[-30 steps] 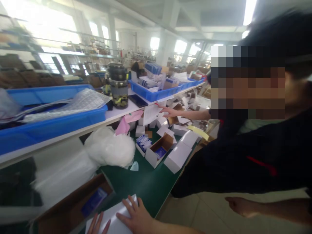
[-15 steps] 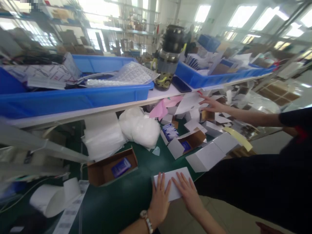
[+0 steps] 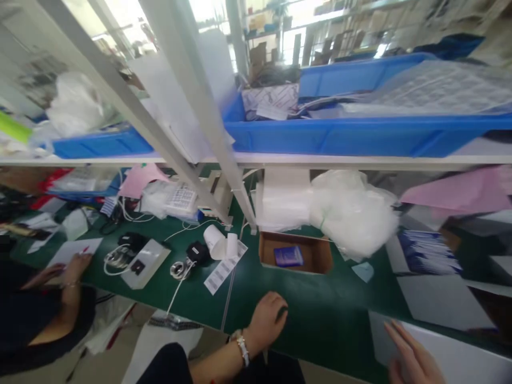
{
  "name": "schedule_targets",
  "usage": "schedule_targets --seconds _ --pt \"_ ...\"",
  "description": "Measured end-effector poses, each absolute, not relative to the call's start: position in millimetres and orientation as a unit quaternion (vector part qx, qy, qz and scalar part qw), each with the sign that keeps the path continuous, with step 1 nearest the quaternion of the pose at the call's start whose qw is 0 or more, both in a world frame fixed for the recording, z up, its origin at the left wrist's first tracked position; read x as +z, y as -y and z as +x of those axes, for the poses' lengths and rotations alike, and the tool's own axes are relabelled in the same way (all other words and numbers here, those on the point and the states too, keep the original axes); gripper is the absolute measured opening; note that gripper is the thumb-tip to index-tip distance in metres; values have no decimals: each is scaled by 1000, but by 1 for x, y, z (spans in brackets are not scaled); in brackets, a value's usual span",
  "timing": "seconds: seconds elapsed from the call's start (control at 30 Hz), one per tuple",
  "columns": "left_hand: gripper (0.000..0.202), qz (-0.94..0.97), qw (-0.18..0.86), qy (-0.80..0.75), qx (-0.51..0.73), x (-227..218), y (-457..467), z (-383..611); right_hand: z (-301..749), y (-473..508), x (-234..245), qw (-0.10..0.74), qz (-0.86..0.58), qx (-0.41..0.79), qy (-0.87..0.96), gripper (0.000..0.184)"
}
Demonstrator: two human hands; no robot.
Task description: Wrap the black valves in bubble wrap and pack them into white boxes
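Observation:
My left hand [image 3: 267, 321], with a watch on its wrist, rests on the green table [image 3: 328, 314] near the front edge. Its fingers are curled under, and a small dark spot shows at the fingertips; whether they hold anything is hidden. At the bottom right, my right hand [image 3: 412, 358] lies with fingers stretched flat on a white box [image 3: 460, 357]. An open brown carton [image 3: 320, 258] with a small blue box [image 3: 288, 256] in it stands just beyond my left hand.
A label roll [image 3: 218, 241], cables and a flat white device [image 3: 144, 257] lie to the left. Plastic bags [image 3: 352, 213] sit under a shelf with blue trays [image 3: 360, 136]. Slanted metal struts [image 3: 208, 133] cross the view. Another person's hand [image 3: 74, 266] rests on paper at far left.
The view has swung left, away from the co-worker on the right. My left hand has come off the white box and now rests curled on the green table; my right hand stays on it.

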State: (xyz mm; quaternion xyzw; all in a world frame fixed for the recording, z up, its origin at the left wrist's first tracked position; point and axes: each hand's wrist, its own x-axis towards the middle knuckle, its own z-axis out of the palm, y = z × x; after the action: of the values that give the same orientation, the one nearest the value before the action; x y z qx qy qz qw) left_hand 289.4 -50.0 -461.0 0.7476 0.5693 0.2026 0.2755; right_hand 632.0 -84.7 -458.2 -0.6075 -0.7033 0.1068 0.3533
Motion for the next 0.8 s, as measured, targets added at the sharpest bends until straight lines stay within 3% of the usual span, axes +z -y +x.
schedule_targets --seconds 0.17,0.33,0.4,0.57,0.67,0.8 --pt "20 622 132 -743 209 -460 48 129 467 -8 -441 251 -496 35 831 57" --pt "72 544 85 -819 159 -454 8 18 402 -57 -445 -9 -549 69 833 30" --pt "91 541 109 -825 125 -457 -11 -5 398 -48 -446 -55 -550 85 829 32" --pt "115 537 202 -817 51 -477 -44 -28 401 9 -453 -35 -541 76 837 42" --pt "109 522 236 -819 35 -488 -50 -30 397 44 -455 5 -572 68 818 37" --pt "90 508 268 -817 63 -492 -50 -37 382 91 -448 145 -610 92 774 29"
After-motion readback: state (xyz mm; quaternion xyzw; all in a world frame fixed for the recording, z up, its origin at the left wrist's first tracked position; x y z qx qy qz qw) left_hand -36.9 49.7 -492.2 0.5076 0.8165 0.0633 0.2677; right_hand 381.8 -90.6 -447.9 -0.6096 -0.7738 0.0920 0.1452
